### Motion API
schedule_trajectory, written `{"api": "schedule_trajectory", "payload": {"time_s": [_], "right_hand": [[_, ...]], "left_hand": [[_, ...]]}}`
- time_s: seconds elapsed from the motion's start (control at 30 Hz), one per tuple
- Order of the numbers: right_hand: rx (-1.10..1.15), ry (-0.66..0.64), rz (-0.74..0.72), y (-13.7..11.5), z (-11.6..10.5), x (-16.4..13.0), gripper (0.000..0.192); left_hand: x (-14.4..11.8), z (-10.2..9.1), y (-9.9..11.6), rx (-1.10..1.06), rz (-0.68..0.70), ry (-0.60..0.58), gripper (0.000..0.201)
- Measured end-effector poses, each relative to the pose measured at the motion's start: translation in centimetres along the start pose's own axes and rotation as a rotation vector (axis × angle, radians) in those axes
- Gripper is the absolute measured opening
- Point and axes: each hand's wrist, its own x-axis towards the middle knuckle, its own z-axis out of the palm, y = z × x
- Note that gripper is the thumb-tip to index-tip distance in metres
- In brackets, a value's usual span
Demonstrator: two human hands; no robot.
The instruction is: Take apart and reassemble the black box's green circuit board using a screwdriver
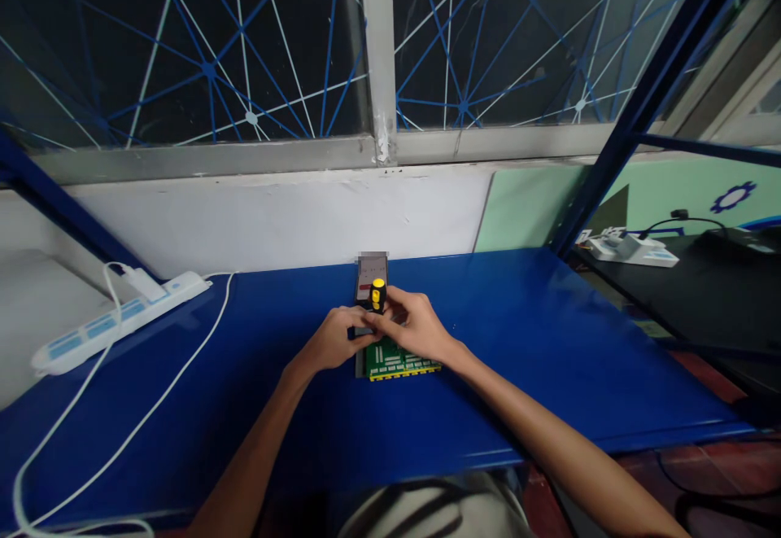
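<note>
Head view: I am working midway between the left and right edges of the blue tabletop [506,302], with the screwdriver [378,297] standing near upright over the far part of the circuit board [403,361]. My right hand [415,322] is pinching the lower handle between thumb and fingers. My left hand [337,336] is bending in from the other side, thumb and fingers near the shaft; whether they are pinching anything I cannot tell, the tip being hidden.

Technique, my judgement: the shaft should be standing square to the board, pressure light and straight down, left fingers bracing without crowding the tip.

Appearance: the handle is showing a yellow cap on a black body with yellow patches. The board is green, with pale blocks lining its near side and a yellow strip facing the tabletop's front edge. A phone-like device [370,270] is lying towards the back edge.
</note>
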Motion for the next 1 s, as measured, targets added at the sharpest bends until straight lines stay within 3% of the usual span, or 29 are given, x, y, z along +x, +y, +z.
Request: {"api": "schedule_trajectory", "payload": {"time_s": [0.13, 0.47, 0.67, 0.8, 0.93, 1.0], "right_hand": [[-0.017, 0.009, 0.000, 0.2, 0.0, 0.0, 0.022], [0.084, 0.079, 0.045, 0.7, -0.3, 0.2, 0.022], [0.160, 0.112, 0.047, 0.0, -1.0, 0.2, 0.022], [0.234, 0.226, 0.044, 0.3, -3.2, 0.4, 0.025], [0.158, 0.387, 0.067, 2.5, -7.7, 0.4, 0.031], [0.032, 0.408, 0.117, 4.2, -10.1, -0.1, 0.033]], "left_hand": [[0.0, 0.0, 0.1, 0.021, -0.021, 0.022, 0.013], [-0.2, -0.6, 0.3, 0.026, -0.001, -0.072, 0.018], [0.1, 0.6, -0.4, 0.023, -0.026, 0.031, 0.012], [0.5, 1.1, 0.1, 0.048, -0.015, 0.093, 0.011], [1.4, 1.5, 1.4, 0.077, 0.018, 0.103, 0.009], [2.6, 1.9, 2.3, 0.082, 0.049, 0.085, 0.009]]}}
